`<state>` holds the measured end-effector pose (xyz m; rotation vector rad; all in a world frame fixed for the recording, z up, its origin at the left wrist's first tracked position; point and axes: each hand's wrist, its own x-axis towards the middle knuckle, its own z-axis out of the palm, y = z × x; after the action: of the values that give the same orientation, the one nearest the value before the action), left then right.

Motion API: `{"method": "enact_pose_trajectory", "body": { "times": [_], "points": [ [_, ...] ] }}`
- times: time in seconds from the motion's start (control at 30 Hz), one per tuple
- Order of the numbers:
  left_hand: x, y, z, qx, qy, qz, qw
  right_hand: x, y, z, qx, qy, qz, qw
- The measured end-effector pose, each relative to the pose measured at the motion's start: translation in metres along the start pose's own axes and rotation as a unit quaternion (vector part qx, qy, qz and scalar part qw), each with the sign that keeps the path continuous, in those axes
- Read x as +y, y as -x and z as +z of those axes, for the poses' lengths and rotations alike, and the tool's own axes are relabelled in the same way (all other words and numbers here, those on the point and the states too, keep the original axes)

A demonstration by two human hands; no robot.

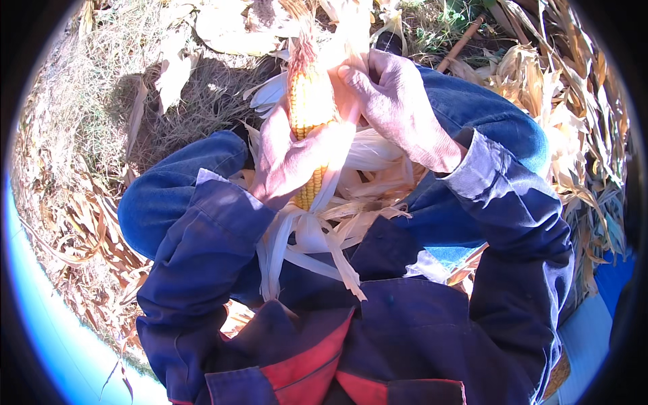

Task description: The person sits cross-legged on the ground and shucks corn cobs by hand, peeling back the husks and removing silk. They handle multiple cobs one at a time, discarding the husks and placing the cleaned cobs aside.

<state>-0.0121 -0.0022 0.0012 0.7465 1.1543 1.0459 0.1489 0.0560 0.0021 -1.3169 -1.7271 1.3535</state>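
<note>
My left hand (293, 157) is wrapped around a yellow ear of corn (310, 101), held upright in the picture with brown silk at its top end. Pale strips of peeled husk (304, 228) hang from the lower end of the ear over my jacket. Just right of the ear, my right hand (392, 96) pinches a broad, sunlit husk leaf (349, 91) between thumb and fingers. More loose husks (374, 157) lie between my bent legs, under the hands. Strong sunlight washes out part of the kernels and the leaf.
Dry corn stalks and leaves (557, 111) are heaped along the right side. Dry grass (202, 106) and scattered husks cover the ground ahead and to the left. A brown stalk (460, 43) lies beyond my right knee. Something blue (615, 276) shows at the right edge.
</note>
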Motion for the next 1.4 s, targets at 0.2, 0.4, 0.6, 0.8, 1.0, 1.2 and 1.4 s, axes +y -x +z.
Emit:
{"method": "enact_pose_trajectory", "body": {
  "times": [0.2, 0.4, 0.6, 0.8, 1.0, 1.2, 1.4],
  "points": [
    [0.000, 0.000, -0.003, 0.016, 0.016, 0.001, 1.000, -0.006, 0.001, 0.001, -0.001, -0.161, 0.062, 0.985],
    [0.000, -0.004, -0.009, 0.044, 0.028, 0.013, 0.999, -0.010, 0.005, 0.000, -0.032, -0.323, 0.123, 0.938],
    [0.002, -0.004, -0.010, 0.057, 0.034, 0.022, 0.998, -0.002, 0.006, 0.001, -0.046, -0.428, 0.179, 0.885],
    [0.005, -0.007, -0.021, 0.038, 0.051, 0.023, 0.998, 0.001, 0.006, -0.004, -0.072, -0.447, 0.163, 0.877],
    [0.005, -0.006, -0.016, 0.043, 0.034, 0.025, 0.998, 0.001, 0.007, -0.002, -0.125, -0.410, 0.161, 0.889],
    [0.001, -0.004, -0.012, 0.065, 0.011, 0.031, 0.997, 0.002, 0.009, 0.007, -0.134, -0.483, 0.124, 0.856],
    [0.001, -0.001, -0.026, 0.079, 0.055, 0.045, 0.994, -0.001, 0.014, 0.006, -0.116, -0.527, 0.160, 0.827]
  ]
}}
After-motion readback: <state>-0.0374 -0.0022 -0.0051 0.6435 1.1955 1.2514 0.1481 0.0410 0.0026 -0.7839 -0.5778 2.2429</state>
